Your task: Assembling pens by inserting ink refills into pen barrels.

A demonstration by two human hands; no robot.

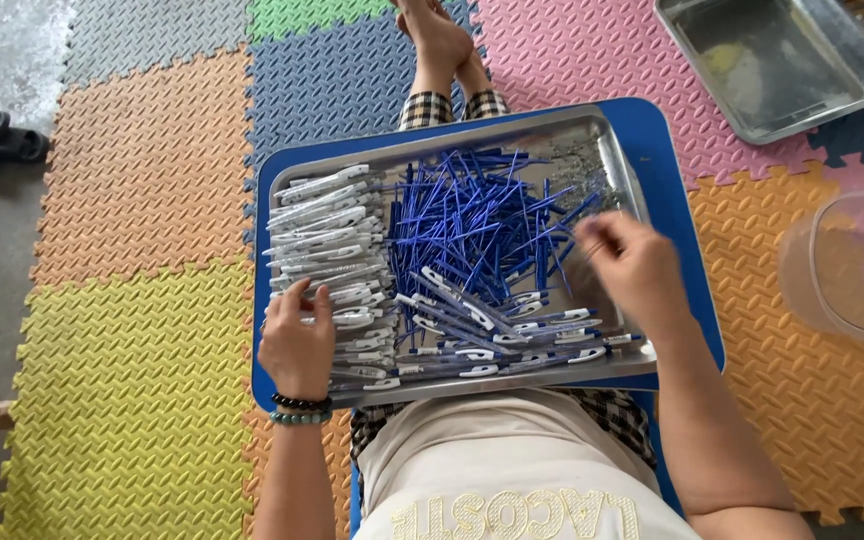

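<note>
your left hand [297, 345] rested with curled fingers on the white pen barrels [327, 240], stacked crosswise at the left of the metal tray [614, 165]. your right hand [632, 265] was nearer the blue refills [472, 220], a heap just to its left, lying mostly lengthwise; whether its fingers pinched one, i could not tell.

two hands work here: the left hand [297, 345] and the right hand [630, 265]. under both lies one full metal tray [612, 150] on one blue board [667, 150]. beside the left hand sits one pile of white pen barrels [327, 230], too many to count. between the hands lies one heap of blue refills [472, 220], likewise uncountable. beyond the right hand is one emptier metal tray [777, 60].
</note>
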